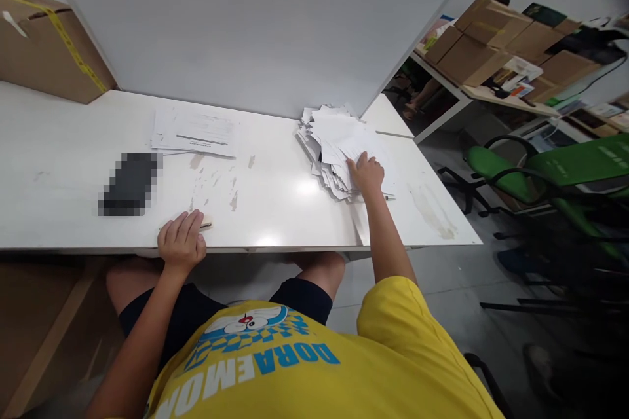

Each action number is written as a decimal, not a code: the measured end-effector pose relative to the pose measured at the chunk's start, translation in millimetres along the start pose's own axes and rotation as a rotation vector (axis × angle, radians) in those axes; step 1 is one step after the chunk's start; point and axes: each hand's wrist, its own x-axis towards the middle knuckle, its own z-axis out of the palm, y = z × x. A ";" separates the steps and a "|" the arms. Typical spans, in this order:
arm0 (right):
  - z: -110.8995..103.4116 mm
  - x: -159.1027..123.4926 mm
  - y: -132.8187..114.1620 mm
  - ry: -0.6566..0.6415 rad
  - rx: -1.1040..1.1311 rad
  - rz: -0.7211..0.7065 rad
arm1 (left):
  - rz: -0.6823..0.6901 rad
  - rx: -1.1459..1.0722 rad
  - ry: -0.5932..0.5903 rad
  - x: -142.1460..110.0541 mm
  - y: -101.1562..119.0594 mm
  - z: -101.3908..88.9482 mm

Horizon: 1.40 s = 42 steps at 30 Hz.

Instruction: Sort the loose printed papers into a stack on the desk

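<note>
My right hand (366, 173) reaches out to a loose, fanned pile of white paper sheets (334, 137) at the right of the white table (275, 203); its fingers press down on the top sheets. At the table's front edge my left hand (181, 241) lies with its fingers curled over a small flat pale object (205, 225), which is mostly hidden under the hand. A printed sheet stack (196, 132) lies flat farther back, left of centre.
A dark blurred-out flat object (128, 184) lies left of my left hand. A cardboard box (46, 46) stands at the back left and a white partition (255, 19) behind the table. Green chairs (540, 177) and a shelf of boxes (491, 46) are to the right.
</note>
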 end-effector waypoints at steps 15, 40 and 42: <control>-25.5 -9.1 -19.3 -0.084 -0.169 -0.187 | -0.086 -0.098 -0.074 -4.2 -2.7 1.6; 3.3 -252.2 -94.6 0.161 0.615 -0.448 | -0.087 -0.596 -0.445 -20.2 56.9 -19.8; 8.8 -292.6 -106.5 0.103 0.657 -0.482 | -0.364 -0.919 -0.732 -24.3 91.9 -28.3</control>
